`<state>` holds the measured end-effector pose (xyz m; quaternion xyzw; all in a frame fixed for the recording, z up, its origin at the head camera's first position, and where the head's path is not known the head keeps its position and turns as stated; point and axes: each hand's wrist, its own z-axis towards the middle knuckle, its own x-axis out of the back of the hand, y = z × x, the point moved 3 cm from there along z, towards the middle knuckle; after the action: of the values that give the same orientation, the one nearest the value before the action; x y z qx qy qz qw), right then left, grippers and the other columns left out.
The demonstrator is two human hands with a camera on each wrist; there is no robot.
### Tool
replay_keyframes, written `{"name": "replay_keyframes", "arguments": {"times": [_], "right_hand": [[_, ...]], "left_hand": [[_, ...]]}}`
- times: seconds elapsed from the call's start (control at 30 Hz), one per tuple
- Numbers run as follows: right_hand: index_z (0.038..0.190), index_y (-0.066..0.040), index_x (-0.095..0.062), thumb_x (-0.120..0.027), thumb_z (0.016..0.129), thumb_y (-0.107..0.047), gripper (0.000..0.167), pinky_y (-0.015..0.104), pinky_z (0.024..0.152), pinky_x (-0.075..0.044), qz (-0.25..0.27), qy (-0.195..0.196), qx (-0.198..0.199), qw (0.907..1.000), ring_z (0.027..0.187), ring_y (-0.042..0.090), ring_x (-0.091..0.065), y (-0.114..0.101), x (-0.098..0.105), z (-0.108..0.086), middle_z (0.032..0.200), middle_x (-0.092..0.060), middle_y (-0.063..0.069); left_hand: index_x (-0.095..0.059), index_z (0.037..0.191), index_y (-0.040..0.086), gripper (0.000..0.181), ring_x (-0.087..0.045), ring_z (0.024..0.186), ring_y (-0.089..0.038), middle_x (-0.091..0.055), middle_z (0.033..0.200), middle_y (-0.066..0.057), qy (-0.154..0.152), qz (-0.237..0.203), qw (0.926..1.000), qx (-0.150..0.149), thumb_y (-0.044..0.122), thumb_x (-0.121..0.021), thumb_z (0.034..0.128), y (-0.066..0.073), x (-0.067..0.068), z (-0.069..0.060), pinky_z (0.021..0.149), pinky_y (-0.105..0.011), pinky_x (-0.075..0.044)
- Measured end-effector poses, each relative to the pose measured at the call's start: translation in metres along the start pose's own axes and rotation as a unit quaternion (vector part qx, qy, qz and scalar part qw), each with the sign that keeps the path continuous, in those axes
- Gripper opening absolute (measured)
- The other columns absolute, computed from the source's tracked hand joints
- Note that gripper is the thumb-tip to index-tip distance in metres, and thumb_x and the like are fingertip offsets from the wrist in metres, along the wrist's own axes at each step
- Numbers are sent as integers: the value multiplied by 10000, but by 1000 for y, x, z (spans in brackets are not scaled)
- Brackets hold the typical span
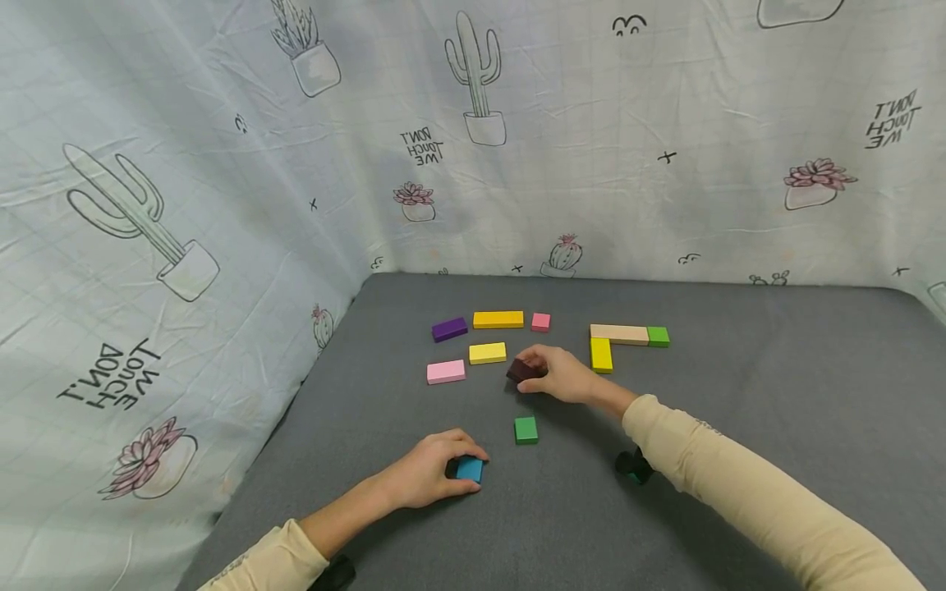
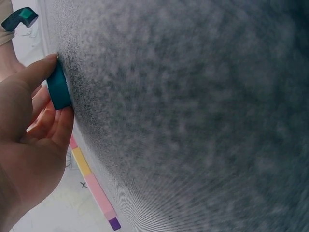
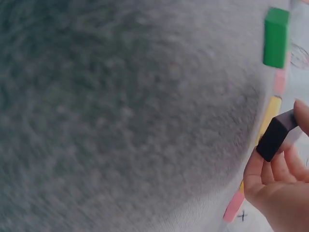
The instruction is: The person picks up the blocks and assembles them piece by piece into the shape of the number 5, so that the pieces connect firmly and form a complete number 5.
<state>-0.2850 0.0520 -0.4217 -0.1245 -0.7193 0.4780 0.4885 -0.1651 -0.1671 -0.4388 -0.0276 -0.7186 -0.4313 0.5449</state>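
Note:
My left hand [image 1: 432, 469] pinches a blue block [image 1: 469, 469] between thumb and fingers, low at the grey tabletop; the left wrist view shows the same blue block [image 2: 58, 88] at the fingertips. Farther out, my right hand [image 1: 562, 375] grips a dark brown block [image 1: 523, 371]. In the right wrist view this dark block [image 3: 276, 137] is tilted between thumb and fingers. A green block [image 1: 525, 430] lies between the two hands, touching neither. Left of the right hand lie a light yellow block [image 1: 487, 353] and a pink block [image 1: 447, 372].
Behind them sit a purple block [image 1: 449, 330], an orange-yellow block [image 1: 498, 320] and a small coral-pink block [image 1: 541, 322]. Rightward, a beige block [image 1: 619, 334] touches a lime-green block [image 1: 658, 336] and a yellow block [image 1: 602, 355]. A printed curtain [image 1: 591, 189] hangs along the table's back and left.

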Motion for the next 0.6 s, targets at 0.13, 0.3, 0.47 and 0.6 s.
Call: {"name": "replay_keyframes", "arguments": {"times": [0.13,0.3,0.47,0.6], "right_hand": [[1347,24,-470,-717,874,-171,568,392,847,-450,1050,243,-561,9926,1048,294,-503,6,12,-1,1206,-534,178],[1387,46,-395,-702,886,-162,624,353,824,-471,2209,600,-1218,9658,963,254,-509,15,25,-2,1191,-492,197],[1392,81,-369,-661,917,-141,600,334,847,-493,2666,914,-1479,9480,936,204,-593,22,38,-7,1207,-517,232],[1395,92,-365,-625,943,-147,573,347,883,-477,2873,996,-1539,9401,1044,230,-569,26,47,-14,1332,-431,263]], "left_hand": [[-659,1165,140,320,-519,957,-74,-578,1097,43,9,29,10000,-3,272,-713,878,1,0,0,816,-254,-461],[-660,1162,143,319,-519,952,-77,-577,1094,45,23,31,10000,28,274,-715,877,1,0,0,808,-250,-460],[-658,1164,146,318,-519,953,-82,-576,1095,45,24,24,10000,41,272,-713,878,1,0,0,805,-250,-460],[-656,1164,147,314,-519,953,-84,-577,1098,46,30,33,10000,53,263,-713,879,3,0,0,804,-252,-460]]}}
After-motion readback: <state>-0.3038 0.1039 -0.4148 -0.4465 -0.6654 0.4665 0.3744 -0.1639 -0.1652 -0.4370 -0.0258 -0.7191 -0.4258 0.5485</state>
